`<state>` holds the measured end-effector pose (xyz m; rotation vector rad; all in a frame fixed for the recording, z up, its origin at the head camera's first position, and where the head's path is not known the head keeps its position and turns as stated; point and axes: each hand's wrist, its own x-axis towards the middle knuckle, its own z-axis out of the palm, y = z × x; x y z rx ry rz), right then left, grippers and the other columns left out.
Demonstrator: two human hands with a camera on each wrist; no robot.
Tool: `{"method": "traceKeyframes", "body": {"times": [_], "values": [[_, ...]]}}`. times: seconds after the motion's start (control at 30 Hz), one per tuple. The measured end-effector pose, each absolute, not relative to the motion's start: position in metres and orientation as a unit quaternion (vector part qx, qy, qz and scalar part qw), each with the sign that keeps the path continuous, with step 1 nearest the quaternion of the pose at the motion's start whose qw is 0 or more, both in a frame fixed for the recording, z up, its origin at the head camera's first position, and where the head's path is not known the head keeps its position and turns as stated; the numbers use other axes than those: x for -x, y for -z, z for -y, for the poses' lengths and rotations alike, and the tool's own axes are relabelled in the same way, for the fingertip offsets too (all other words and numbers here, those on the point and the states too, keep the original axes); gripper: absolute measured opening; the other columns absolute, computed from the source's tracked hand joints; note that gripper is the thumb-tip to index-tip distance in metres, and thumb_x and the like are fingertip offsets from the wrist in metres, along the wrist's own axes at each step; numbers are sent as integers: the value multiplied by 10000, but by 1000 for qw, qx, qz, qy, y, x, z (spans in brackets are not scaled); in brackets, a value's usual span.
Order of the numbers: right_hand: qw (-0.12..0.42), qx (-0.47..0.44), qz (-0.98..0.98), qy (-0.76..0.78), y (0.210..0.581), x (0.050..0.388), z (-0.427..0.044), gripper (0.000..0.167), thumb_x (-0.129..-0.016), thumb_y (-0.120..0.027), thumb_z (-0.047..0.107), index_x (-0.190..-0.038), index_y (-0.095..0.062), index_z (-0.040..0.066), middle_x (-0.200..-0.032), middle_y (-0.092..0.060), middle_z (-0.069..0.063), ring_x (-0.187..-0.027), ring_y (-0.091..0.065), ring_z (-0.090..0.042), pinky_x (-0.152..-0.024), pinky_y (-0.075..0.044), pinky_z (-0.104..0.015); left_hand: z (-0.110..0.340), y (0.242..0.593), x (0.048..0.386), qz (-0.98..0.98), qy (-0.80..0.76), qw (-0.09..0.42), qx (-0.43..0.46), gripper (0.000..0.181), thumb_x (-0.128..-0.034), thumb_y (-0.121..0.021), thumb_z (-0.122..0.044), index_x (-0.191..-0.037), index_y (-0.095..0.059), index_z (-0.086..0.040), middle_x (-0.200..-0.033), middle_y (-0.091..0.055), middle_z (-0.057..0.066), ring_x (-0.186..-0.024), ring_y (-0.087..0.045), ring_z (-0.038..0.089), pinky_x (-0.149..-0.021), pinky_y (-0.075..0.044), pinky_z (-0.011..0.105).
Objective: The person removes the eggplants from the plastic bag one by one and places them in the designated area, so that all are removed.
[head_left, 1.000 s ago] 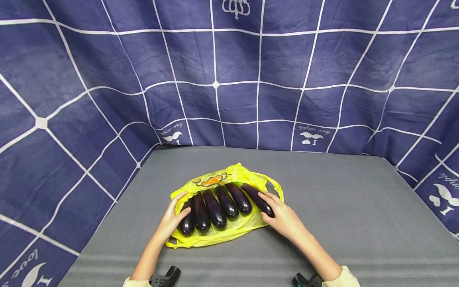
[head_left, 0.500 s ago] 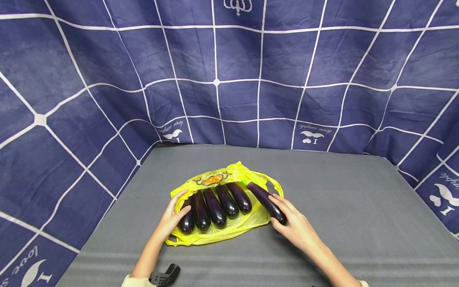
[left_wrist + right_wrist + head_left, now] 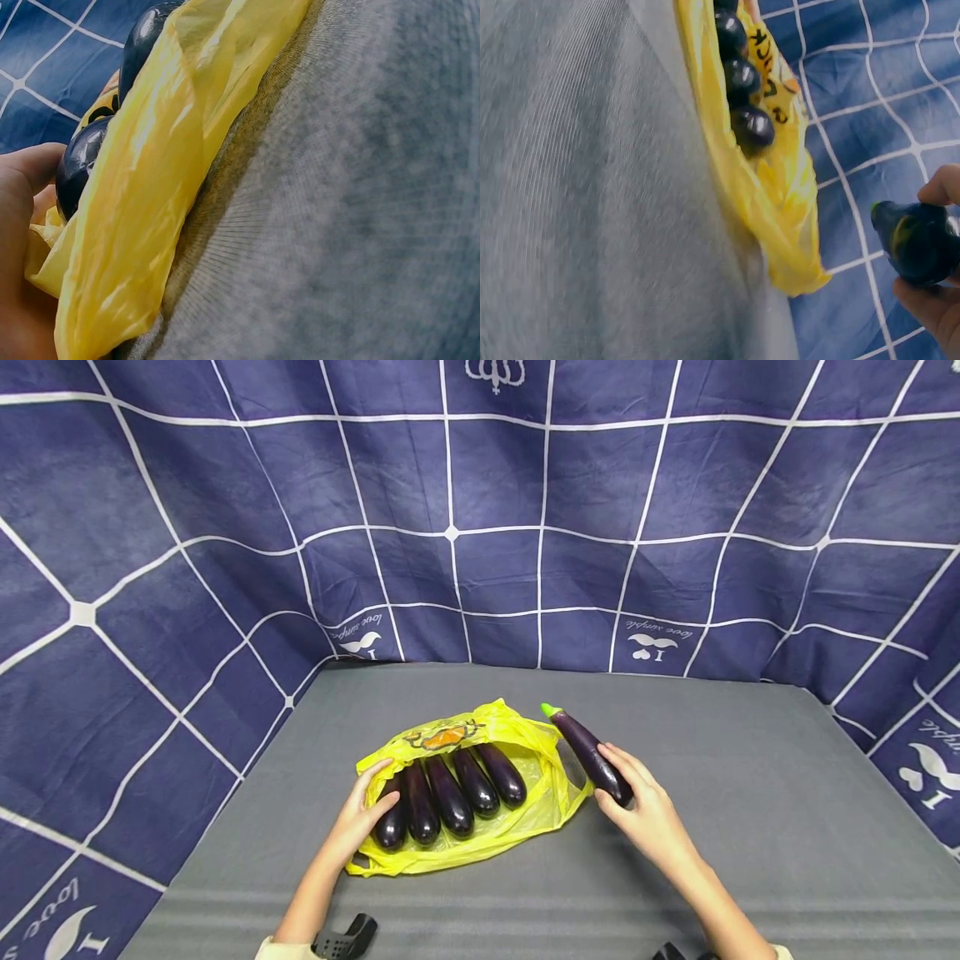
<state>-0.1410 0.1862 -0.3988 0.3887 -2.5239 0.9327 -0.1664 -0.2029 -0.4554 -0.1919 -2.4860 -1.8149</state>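
Note:
A yellow plastic bag [image 3: 551, 793] lies on its side on the grey surface, its mouth toward me. Several dark purple eggplants [image 3: 453, 802] lie side by side inside, rounded ends outward. My left hand [image 3: 356, 818] holds the bag's left edge, thumb over the leftmost eggplant [image 3: 390, 828]; the other fingers are partly hidden by the bag. To the right of the bag, my right hand [image 3: 645, 810] grips one eggplant [image 3: 585, 747] near its rounded end, its green stem end pointing away and to the left. In the right wrist view this eggplant [image 3: 919, 244] sits between thumb and fingers.
The grey table surface [image 3: 750, 793] extends to the right of the bag and in front of it. A blue curtain with white grid lines [image 3: 585, 527] hangs behind and along the sides. A black wrist strap [image 3: 347, 937] is on the left forearm.
My right hand has drawn the rightmost eggplant out of the bag, then raised it clear to the right. My left hand has stayed at the bag's left edge.

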Motion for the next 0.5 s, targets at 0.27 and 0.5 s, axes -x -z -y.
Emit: {"method": "traceKeyframes", "body": {"times": [0.27,0.5], "values": [[192,-85,908,-363,414,158,-201,546,-807,-642,149,-1323,-466,145,-1341,-466,-124,-1202,-456,-347,-892,-392,-481,203,454,165,806,588,26,56,529,-886,-574,-187,-1361,-347,-133,-1458,-281,122,-1385,-132,298,-1079,-107,575],[171,-51,914,-365,431,170,-211,535,-826,-625,189,-1325,-453,100,-1319,-463,-167,-1182,-453,-373,-889,-387,-509,203,456,166,806,588,28,62,530,-885,-573,-172,-1361,-347,-109,-1450,-283,141,-1380,-134,307,-1081,-98,575]]}}
